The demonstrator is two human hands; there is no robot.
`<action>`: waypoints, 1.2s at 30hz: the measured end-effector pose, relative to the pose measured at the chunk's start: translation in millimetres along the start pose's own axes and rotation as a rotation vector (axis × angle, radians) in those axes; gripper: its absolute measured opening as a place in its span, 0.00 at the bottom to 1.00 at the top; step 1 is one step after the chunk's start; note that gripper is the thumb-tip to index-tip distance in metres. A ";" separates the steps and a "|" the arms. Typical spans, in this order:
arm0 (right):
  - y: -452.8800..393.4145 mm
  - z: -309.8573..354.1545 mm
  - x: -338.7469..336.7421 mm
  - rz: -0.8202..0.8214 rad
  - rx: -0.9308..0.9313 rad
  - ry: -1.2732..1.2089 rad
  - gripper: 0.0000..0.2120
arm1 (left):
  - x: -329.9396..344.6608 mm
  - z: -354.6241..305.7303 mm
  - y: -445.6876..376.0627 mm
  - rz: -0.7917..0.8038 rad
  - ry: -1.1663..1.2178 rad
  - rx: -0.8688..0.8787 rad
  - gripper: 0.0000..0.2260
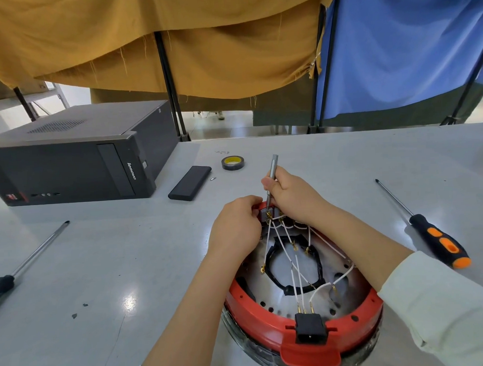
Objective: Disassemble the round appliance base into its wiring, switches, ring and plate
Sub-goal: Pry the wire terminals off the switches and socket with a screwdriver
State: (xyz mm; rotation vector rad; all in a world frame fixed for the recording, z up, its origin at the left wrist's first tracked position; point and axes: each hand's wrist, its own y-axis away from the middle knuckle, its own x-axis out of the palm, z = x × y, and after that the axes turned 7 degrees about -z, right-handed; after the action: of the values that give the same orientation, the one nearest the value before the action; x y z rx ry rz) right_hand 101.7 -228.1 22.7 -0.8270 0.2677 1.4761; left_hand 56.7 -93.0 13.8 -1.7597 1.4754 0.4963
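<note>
Here I have the round appliance base point(302, 298) lying upturned on the grey table point(101, 270), close in front of me, with its black power socket point(310, 327) at the near rim and the switches point(268, 213) at the far rim, straight ahead of both hands. My right hand point(291, 196) is curled round a slim grey precision screwdriver point(270, 181), which stands nearly upright, tilted slightly away from me, its tip down on the switch block. My left hand point(236, 226) grips the red ring point(267, 329) and the switch housing from the left side, fingers curled over the edge, steadying it. So the work point sits between the two hands, the driver's long axis running almost straight down into it, and the right hand is the one directly over it. The white wires point(298, 274) fan from the switch terminals back toward me across the perforated metal plate point(345, 277), some ends with brass lugs lying free. I cannot quite tell whether the tip sits in a screw head or against a terminal clip, since my fingers hide it. I judge the switches are the part in hand, with ring and plate not yet separated. An orange-and-black screwdriver point(439, 241) lies well apart to the right.
</note>
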 end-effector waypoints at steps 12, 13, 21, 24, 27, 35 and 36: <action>-5.0 7.1 -9.1 0.073 0.174 -0.139 0.11 | -1.2 -1.2 0.5 0.008 0.000 -0.007 0.17; -2.1 5.6 -12.6 0.051 0.168 -0.194 0.10 | -1.1 -1.0 0.8 0.008 0.001 -0.007 0.17; 14.1 -3.4 -9.7 -0.044 0.056 -0.252 0.08 | -0.1 -0.5 0.7 0.001 0.003 -0.003 0.16; 13.3 -4.3 -10.2 -0.030 0.038 -0.234 0.08 | 0.1 0.0 0.7 -0.002 -0.001 -0.004 0.16; 13.7 -5.2 -9.4 -0.014 0.021 -0.189 0.08 | 0.0 0.0 0.3 -0.006 0.001 -0.001 0.16; 9.5 -4.1 -6.6 -0.012 0.027 -0.091 0.07 | 0.0 0.1 0.3 -0.003 -0.002 0.008 0.16; 7.5 -3.4 -6.4 -0.008 0.037 -0.069 0.07 | 0.0 -0.1 0.4 -0.003 -0.003 0.011 0.16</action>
State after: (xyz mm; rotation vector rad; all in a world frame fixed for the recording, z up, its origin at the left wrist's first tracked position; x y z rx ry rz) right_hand 94.9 -236.1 21.8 -0.7454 0.2389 1.4848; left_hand 56.4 -93.0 13.8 -1.7515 1.4707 0.4892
